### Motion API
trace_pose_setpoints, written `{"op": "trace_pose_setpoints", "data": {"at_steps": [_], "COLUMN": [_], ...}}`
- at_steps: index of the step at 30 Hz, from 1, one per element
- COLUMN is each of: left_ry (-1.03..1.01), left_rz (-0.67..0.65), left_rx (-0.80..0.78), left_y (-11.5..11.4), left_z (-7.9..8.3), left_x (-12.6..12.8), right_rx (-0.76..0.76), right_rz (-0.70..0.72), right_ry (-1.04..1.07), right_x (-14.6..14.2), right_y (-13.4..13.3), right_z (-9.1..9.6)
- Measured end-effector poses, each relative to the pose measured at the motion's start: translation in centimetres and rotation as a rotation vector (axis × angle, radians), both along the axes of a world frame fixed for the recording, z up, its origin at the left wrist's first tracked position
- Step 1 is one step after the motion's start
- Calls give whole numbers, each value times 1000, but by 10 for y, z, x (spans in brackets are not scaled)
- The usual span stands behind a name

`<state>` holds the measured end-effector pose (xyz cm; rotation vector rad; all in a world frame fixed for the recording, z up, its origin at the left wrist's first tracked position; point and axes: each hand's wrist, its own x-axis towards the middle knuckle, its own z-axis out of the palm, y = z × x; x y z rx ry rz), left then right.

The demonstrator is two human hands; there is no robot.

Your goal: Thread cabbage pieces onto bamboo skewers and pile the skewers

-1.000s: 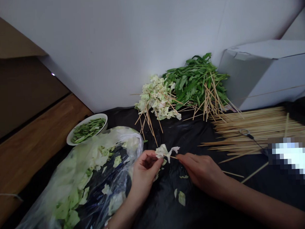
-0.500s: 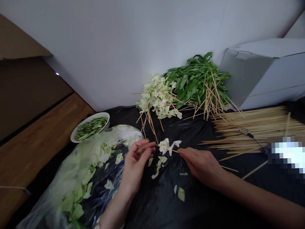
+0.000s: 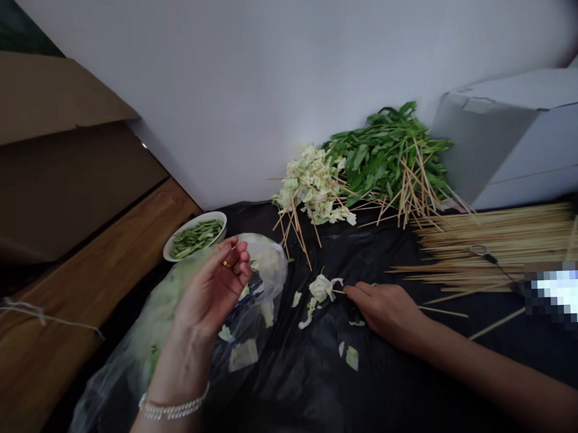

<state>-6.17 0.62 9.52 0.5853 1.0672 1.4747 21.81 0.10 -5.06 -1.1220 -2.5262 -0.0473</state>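
Observation:
My right hand (image 3: 387,311) is closed round a bamboo skewer (image 3: 339,292). Pale cabbage pieces (image 3: 321,287) are threaded near its far end, low over the black plastic sheet. My left hand (image 3: 220,282) is raised above the clear plastic bag (image 3: 266,249), palm turned up and inward, fingers loosely curled with nothing visible in them. Cabbage leaves (image 3: 244,355) lie in and on the bag, partly hidden by that hand and forearm. Small cabbage scraps (image 3: 352,358) are scattered on the sheet between the hands.
Against the wall lie skewered cabbage (image 3: 311,184) and skewered leafy greens (image 3: 376,150). Bare skewers (image 3: 502,234) are spread at right, with scissors (image 3: 480,251) on them. A white bowl of green beans (image 3: 195,237) stands at left. A white box (image 3: 518,133) and a cardboard box (image 3: 55,187) flank the area.
My left hand has left the skewer tip and moved left and up over the plastic bag. My right hand keeps hold of the skewer. The view has shifted slightly left.

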Motion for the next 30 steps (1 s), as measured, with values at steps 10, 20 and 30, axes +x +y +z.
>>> {"op": "trace_pose_setpoints", "data": {"at_steps": [10,20,30], "left_ry": [1178,933,1940], "left_rz": [-275,-610,-361], "left_rx": [6,-67,63], "left_y": [-35,-26,54], "left_z": [-37,-34,-79], "left_x": [-52,-33,-42], "right_rx": [15,7,27], "right_rz": [-3,-10,10], "right_ry": [14,6,26], "right_x": [0,-1,-2], "right_y": [1,0,1], "right_z": [-3,-3,-4]}}
